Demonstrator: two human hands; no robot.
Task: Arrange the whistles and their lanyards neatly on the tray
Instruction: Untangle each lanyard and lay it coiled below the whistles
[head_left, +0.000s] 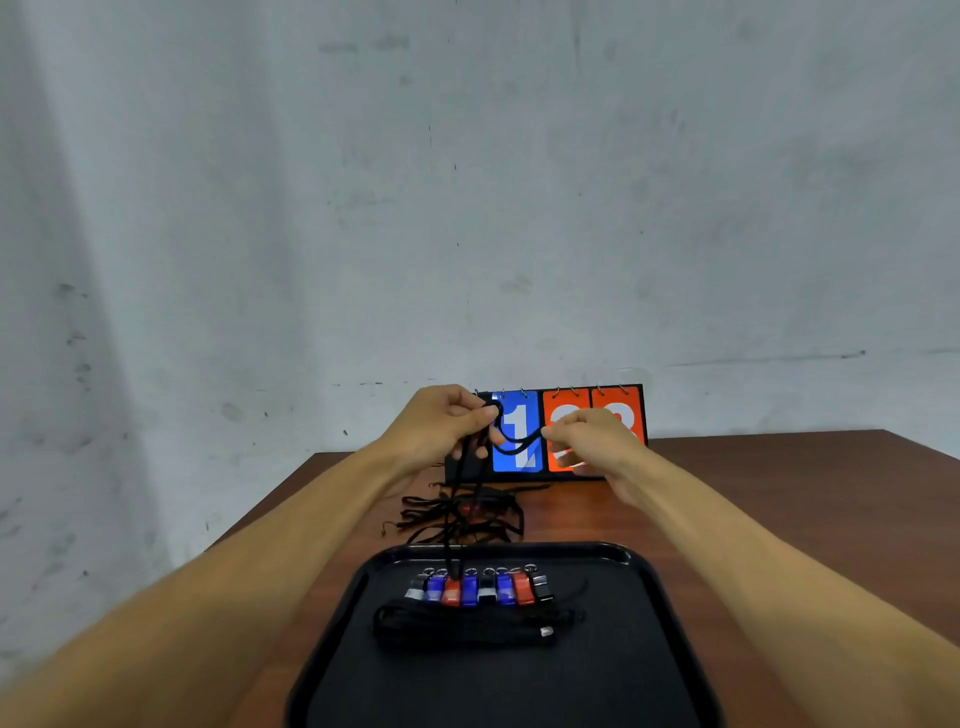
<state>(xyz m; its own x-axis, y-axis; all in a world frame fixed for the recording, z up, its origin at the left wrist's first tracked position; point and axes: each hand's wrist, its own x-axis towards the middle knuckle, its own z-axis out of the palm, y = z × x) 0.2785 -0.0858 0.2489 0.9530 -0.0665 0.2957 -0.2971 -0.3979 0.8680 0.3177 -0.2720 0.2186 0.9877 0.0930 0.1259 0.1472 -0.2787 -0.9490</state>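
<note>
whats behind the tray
A tangle of black lanyards on the table, something red within it, then a scoreboard. The left hand and right hand, holding a lanyard, cover part of its digits.

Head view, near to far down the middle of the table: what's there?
Black tray → bundled lanyards → row of whistles → tangled lanyard pile → flip scoreboard → wall

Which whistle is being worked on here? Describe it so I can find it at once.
On the black tray lies a row of eight whistles. It is the red whistle, third from the left; unlike the other red one, its black lanyard rises to the left hand.
</note>
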